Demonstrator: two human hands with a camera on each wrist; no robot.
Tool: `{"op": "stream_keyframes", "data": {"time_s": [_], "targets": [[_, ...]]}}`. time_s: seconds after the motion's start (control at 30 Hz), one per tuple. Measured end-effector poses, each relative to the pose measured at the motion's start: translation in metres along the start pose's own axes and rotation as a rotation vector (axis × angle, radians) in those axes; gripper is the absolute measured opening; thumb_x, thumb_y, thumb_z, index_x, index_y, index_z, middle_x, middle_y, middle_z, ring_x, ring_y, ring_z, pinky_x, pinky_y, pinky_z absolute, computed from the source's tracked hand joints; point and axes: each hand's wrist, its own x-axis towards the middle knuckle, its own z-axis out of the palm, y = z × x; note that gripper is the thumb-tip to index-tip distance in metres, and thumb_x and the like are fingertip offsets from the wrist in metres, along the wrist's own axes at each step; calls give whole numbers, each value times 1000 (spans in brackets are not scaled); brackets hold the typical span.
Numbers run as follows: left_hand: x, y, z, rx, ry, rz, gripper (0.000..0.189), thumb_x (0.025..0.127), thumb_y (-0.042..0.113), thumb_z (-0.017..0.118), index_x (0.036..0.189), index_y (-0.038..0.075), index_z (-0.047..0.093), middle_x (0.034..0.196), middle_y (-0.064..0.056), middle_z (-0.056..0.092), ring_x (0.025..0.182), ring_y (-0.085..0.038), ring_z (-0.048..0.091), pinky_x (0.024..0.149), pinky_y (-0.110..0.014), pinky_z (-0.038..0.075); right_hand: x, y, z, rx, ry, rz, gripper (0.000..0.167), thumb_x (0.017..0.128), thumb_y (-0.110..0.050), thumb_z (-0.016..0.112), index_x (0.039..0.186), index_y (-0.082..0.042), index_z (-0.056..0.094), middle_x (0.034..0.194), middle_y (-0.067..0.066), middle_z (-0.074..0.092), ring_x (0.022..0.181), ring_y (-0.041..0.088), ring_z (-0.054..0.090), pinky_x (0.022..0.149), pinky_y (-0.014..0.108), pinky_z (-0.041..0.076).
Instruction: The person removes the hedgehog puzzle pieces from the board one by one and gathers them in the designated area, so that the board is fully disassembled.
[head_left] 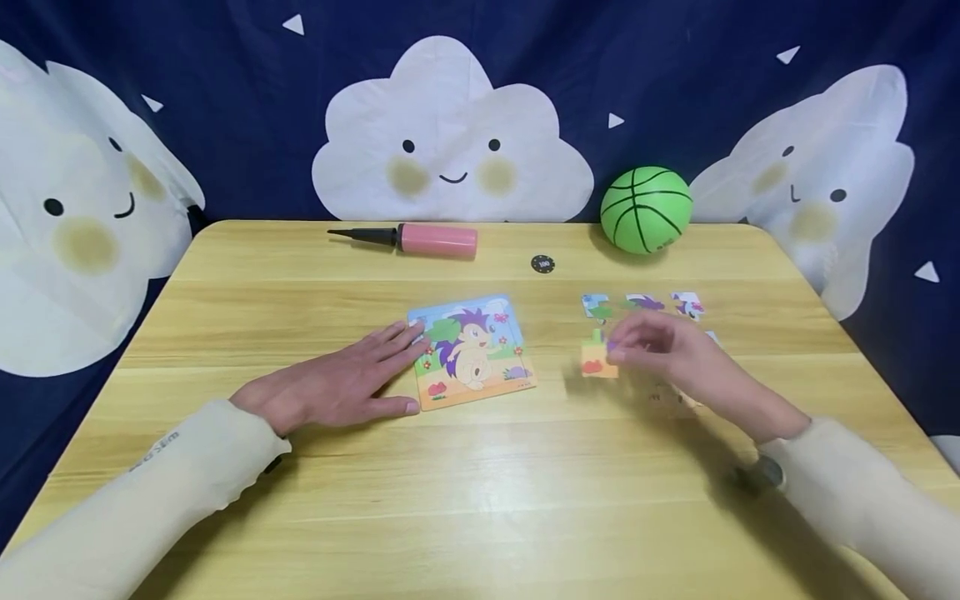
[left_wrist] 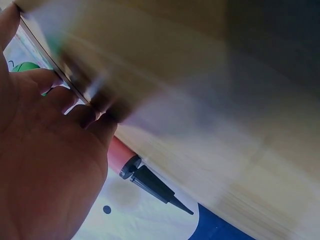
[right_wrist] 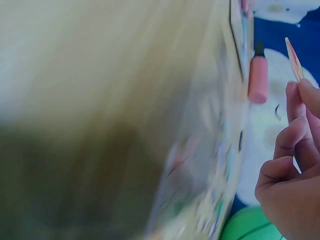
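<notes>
A puzzle board (head_left: 480,354) with a purple-haired hedgehog picture lies left of the table's middle. My left hand (head_left: 348,375) rests flat beside it, straight fingertips on its left edge. To the right, my right hand (head_left: 675,354) pinches a jigsaw piece (head_left: 597,358) with a red shape on an orange and yellow ground, held up over the table. The right wrist view shows that piece (right_wrist: 294,60) edge-on between thumb and finger. Loose jigsaw pieces (head_left: 643,302) lie behind the right hand, and more lie partly hidden beneath it.
A pink hand pump (head_left: 438,241) with a black nozzle lies along the table's back edge. Right of it are a black chip marked 100 (head_left: 543,264) and a green ball (head_left: 647,210). A dark blue cloth with clouds (head_left: 450,125) hangs behind the table (head_left: 450,500).
</notes>
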Motion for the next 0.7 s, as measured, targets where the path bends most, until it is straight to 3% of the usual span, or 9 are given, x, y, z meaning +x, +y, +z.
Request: {"op": "stream_keyframes", "data": {"time_s": [0.1,0.23,0.47,0.7], "targets": [[-1,-1,0,-4,2,0,88,110,64,53,177,20,17,186,-7,6,171,-39,4,135,-64,19,-10,11,-7,-13,-7,41,29,100,-30,82,121,-12,73,109,1,78,98,19,70,76,29,59],[-1,-1,0,-1,5,3,88,110,63,53,177,19,17,186,-7,7,171,-39,4,135,-64,18,-20,24,-9,-52,-35,62,29,100,-30,82,120,-12,74,108,-1,79,98,16,69,76,28,57],[-1,-1,-1,0,1,-5,88,110,64,53,177,19,17,186,-7,6,171,-39,4,136,-63,18,-24,37,-7,-113,-70,-49,15,99,-22,82,110,-13,76,104,2,79,94,14,72,78,24,59],[1,-1,0,-6,-1,-3,89,109,64,54,177,20,16,186,-6,6,172,-38,4,136,-63,18,-22,44,-10,-221,-54,-119,11,98,-18,84,108,-19,78,104,-3,77,94,11,69,85,21,59]]}}
